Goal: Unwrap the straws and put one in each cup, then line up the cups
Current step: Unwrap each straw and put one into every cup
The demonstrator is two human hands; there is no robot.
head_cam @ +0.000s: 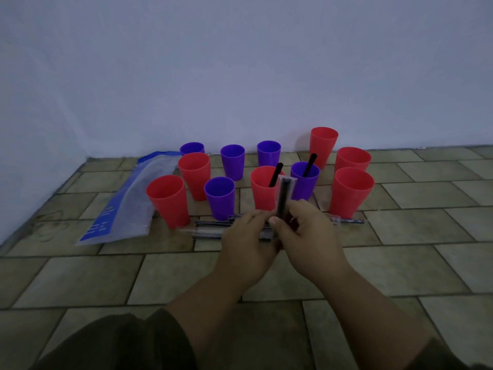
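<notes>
Tiled floor (400, 231) meets a plain pale wall (240, 62) in dim light, and eleven cups stand on the tiles in a loose cluster near that wall, six red and five purple.

Two cups already hold a black straw: the red cup (262, 193) at the middle of the cluster and the purple cup (305, 182) just beside it on the right. The other nine look empty, as far as their mouths show.

Both hands meet in front of these two cups. The left hand (249, 236) and the right hand (306, 231) each pinch the lower part of a wrapped straw (284, 193), held upright between them with its clear sleeve still on.

More wrapped straws lie as a pile (213, 228) on the floor just behind the hands, and a flat plastic bag (128, 204) lies to the left of the cups.

Judging by this, the task is at an early stage: the third straw is being unwrapped, nine cups await theirs, and the cups stand scattered, so lining them up remains.
</notes>
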